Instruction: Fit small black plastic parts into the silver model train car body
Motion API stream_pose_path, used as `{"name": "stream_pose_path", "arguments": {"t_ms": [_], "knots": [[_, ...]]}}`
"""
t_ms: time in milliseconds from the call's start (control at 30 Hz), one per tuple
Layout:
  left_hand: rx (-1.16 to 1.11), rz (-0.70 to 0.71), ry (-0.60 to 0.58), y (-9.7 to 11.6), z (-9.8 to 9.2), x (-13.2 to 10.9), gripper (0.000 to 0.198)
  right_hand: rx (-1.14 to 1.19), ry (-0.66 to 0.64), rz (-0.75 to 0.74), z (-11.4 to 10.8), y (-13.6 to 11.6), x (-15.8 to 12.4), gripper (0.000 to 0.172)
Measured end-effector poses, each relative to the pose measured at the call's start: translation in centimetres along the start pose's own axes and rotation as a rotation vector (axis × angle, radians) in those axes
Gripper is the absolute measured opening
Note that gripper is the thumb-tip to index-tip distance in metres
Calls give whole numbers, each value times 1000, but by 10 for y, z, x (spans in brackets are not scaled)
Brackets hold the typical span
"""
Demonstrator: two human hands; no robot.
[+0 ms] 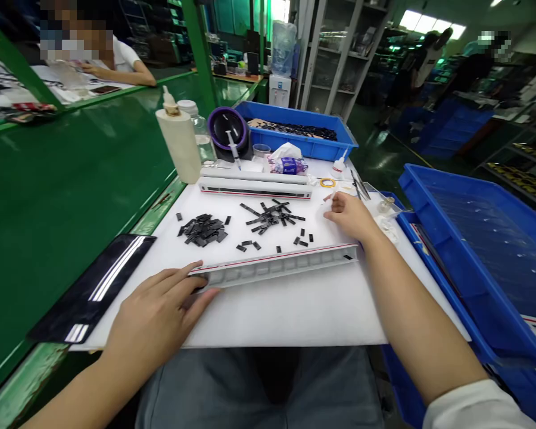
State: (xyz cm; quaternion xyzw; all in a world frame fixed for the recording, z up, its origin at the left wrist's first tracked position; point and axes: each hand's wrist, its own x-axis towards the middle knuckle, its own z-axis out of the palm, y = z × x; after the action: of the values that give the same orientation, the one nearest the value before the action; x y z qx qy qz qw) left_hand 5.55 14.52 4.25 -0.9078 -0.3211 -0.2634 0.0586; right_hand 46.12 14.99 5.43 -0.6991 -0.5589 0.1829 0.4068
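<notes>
My left hand [161,304] grips the left end of a long white plastic housing [277,268] with a red stripe along its edge. The housing lies with its hollow, ribbed side towards me, a small black piece at its right end. My right hand [351,214] is over the table's right side, fingers curled together by a small pale bit too tiny to name. Beyond the housing lie a heap of small black rectangular pieces [203,230], a looser pile of longer black strips [272,217] and several single pieces. Another white housing [255,186] lies behind them.
A blue bin of black parts [295,146] stands at the back, beside a cream bottle [181,143], a purple-rimmed black container [227,131] and a tissue pack [288,164]. A yellow tape roll [327,183] and tweezers lie back right. Stacked blue trays [482,256] flank the right; a glossy black panel [93,286], the left.
</notes>
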Motion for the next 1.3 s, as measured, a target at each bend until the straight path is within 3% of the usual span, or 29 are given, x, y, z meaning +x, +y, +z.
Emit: {"name": "stream_pose_path", "arguments": {"t_ms": [133, 200, 233, 367, 400, 567, 700, 867, 967, 1000, 1100, 1200, 1300], "knots": [[-34, -28, -1, -3, 3, -1, 24, -66, 2, -40, -4, -10, -5, 41], [-48, -39, 0, -5, 6, -3, 26, -46, 75, -106, -15, -15, -8, 45], [-54, -41, 0, -6, 7, -4, 27, -41, 172, -142, -23, -15, -10, 43], [-47, -39, 6, -6, 7, -4, 30, -117, 801, -143, -64, -1, -14, 16], [-36, -34, 9, -5, 6, -3, 31, -126, 866, -113, -73, 7, -14, 14], [16, 1, 16, 1, -1, 2, 30, -85, 793, -45, -93, 42, -9, 12], [31, 29, 10, -2, 1, 2, 28, -44, 896, -68, -89, 49, -7, 10], [53, 24, 34, -2, 5, -1, 28, -1, 984, -113, -89, 30, -17, 15], [88, -24, 29, 5, 4, -3, 32, 226, 1216, -152, -90, 0, -38, 18], [93, -44, 21, 7, 4, -4, 32, 396, 1284, -146, -87, -13, -48, 22], [99, -85, -3, 12, 2, -5, 32, 793, 1107, -136, -56, -60, -82, 19], [100, -108, -14, 14, 1, -6, 31, 927, 770, -88, 11, -111, -122, 18], [95, -111, -6, 16, 0, -7, 30, 883, 577, -76, 89, -148, -151, 19]]}}
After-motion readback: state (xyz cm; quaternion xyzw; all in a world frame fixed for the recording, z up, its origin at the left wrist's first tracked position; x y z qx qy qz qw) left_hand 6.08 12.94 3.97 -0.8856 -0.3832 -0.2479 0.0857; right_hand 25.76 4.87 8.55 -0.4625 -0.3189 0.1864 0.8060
